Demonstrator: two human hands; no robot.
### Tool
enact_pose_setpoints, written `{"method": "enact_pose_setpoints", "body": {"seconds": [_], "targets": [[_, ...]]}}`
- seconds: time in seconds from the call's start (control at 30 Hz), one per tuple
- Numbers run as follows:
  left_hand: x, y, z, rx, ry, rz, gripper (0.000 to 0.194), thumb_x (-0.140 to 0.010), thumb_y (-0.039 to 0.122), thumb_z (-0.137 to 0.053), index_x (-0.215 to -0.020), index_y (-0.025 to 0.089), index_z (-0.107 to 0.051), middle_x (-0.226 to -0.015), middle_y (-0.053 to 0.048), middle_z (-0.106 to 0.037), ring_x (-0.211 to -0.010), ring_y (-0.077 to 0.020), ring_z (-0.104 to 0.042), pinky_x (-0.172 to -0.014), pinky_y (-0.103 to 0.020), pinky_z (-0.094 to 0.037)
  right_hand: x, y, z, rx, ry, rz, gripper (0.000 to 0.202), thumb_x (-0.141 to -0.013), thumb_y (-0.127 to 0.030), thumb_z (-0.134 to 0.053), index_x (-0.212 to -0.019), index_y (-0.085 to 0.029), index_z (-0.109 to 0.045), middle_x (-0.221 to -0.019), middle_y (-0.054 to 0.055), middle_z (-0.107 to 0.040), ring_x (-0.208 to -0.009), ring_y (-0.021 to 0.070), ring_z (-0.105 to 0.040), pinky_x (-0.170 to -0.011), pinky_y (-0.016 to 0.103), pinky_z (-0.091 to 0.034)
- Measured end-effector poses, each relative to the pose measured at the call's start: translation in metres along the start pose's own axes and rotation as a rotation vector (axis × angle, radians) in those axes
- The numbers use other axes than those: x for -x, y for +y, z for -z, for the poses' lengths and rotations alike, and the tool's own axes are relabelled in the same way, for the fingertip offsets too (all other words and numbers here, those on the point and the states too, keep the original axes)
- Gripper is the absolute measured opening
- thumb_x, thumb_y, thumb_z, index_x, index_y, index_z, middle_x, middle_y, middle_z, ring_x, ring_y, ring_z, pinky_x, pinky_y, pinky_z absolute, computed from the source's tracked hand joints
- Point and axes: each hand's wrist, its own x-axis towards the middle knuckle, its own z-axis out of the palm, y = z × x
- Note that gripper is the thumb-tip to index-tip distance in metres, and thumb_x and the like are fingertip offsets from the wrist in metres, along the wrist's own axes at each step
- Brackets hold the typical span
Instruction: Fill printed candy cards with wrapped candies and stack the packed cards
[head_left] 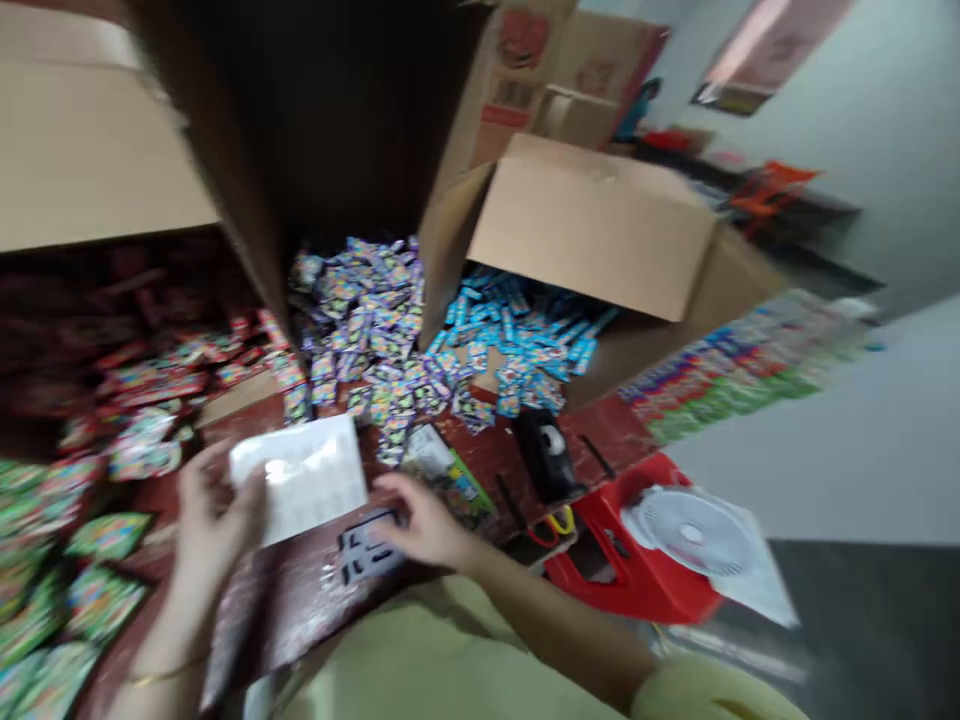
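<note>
My left hand [221, 510] grips the left edge of a flat, glossy white sheet or pouch [319, 470], its thumb lying on top. Just right of it, my right hand [427, 525] has its fingers curled at a clear plastic bag [364, 565] with black printed marks; blur hides exactly how they hold it. The bag lies along the front of the dark red table [292, 590]. Beyond the white piece is a heap of small purple packets [382, 330]. A green and yellow printed packet [465, 485] lies past my right hand.
A cardboard box [592, 225] on the right spills blue packets [517, 330]. Red packets [157, 370] fill the left box, with larger green packets [105, 600] nearer. A black device [544, 455] lies at the table's right edge, above a red stool [637, 560] bearing a fan [690, 530].
</note>
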Motion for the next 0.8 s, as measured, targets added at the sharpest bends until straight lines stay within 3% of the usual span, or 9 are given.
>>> {"method": "enact_pose_setpoints", "body": {"seconds": [0.03, 0.07, 0.17, 0.27, 0.5, 0.67, 0.8], "targets": [[0.005, 0.004, -0.001, 0.027, 0.007, -0.057, 0.064, -0.069, 0.058, -0.068, -0.118, 0.02, -0.054, -0.109, -0.008, -0.066, -0.092, -0.0212, -0.065, -0.082, -0.033, -0.054, -0.007, -0.001, 0.003, -0.128, 0.133, -0.082, 0.039, -0.08, -0.045, -0.065, -0.109, -0.021, -0.054, -0.108, 0.008, -0.064, -0.1, 0.0202, -0.062, -0.09, 0.035, -0.048], [0.01, 0.007, -0.002, 0.022, -0.071, -0.081, 0.053, -0.076, 0.055, -0.063, -0.115, 0.02, -0.057, -0.113, -0.009, -0.065, -0.102, -0.0224, -0.063, -0.091, -0.035, -0.05, -0.016, -0.003, 0.006, -0.24, 0.185, -0.134, 0.035, -0.079, -0.045, -0.065, -0.101, -0.021, -0.054, -0.101, 0.007, -0.066, -0.093, 0.0191, -0.064, -0.085, 0.034, -0.05], [0.023, 0.015, -0.004, 0.026, -0.31, 0.005, 0.04, -0.084, 0.048, -0.057, -0.111, 0.019, -0.063, -0.112, -0.009, -0.067, -0.103, -0.0225, -0.063, -0.094, -0.036, -0.048, -0.04, -0.014, 0.011, -0.503, 0.161, -0.226, 0.037, -0.071, -0.045, -0.074, -0.085, -0.023, -0.047, -0.082, 0.002, -0.068, -0.074, 0.0166, -0.066, -0.071, 0.03, -0.052], [0.03, 0.023, -0.003, 0.136, -0.422, 0.08, 0.053, -0.077, 0.043, -0.068, -0.124, 0.019, -0.059, -0.122, -0.01, -0.065, -0.105, -0.0236, -0.063, -0.092, -0.036, -0.051, -0.052, -0.028, 0.015, -0.663, 0.149, -0.254, 0.045, -0.063, -0.04, -0.08, -0.082, -0.024, -0.043, -0.073, -0.002, -0.068, -0.066, 0.0154, -0.066, -0.065, 0.028, -0.052], [0.023, 0.018, 0.002, 0.113, -0.409, 0.1, 0.074, -0.069, 0.041, -0.076, -0.135, 0.02, -0.051, -0.133, -0.012, -0.058, -0.123, -0.0281, -0.054, -0.102, -0.042, -0.046, -0.05, -0.038, 0.027, -0.519, -0.017, -0.361, 0.033, -0.065, -0.034, -0.078, -0.088, -0.019, -0.06, -0.073, 0.002, -0.073, -0.059, 0.0149, -0.065, -0.056, 0.026, -0.052], [0.025, 0.025, -0.003, 0.213, -0.466, 0.197, 0.081, -0.065, 0.04, -0.079, -0.136, 0.017, -0.048, -0.127, -0.013, -0.062, -0.108, -0.0267, -0.063, -0.093, -0.042, -0.053, -0.054, -0.036, 0.023, -0.657, 0.003, -0.258, 0.031, -0.068, -0.031, -0.078, -0.095, -0.02, -0.066, -0.092, 0.005, -0.075, -0.081, 0.0175, -0.07, -0.076, 0.031, -0.056], [0.025, 0.032, -0.003, 0.261, -0.528, 0.274, 0.078, -0.065, 0.041, -0.077, -0.134, 0.016, -0.049, -0.116, -0.012, -0.068, -0.093, -0.023, -0.067, -0.08, -0.038, -0.058, -0.059, -0.03, 0.022, -0.713, -0.243, -0.283, 0.054, -0.068, -0.03, -0.078, -0.119, -0.023, -0.063, -0.105, 0.005, -0.073, -0.091, 0.0189, -0.069, -0.081, 0.034, -0.056]]}}
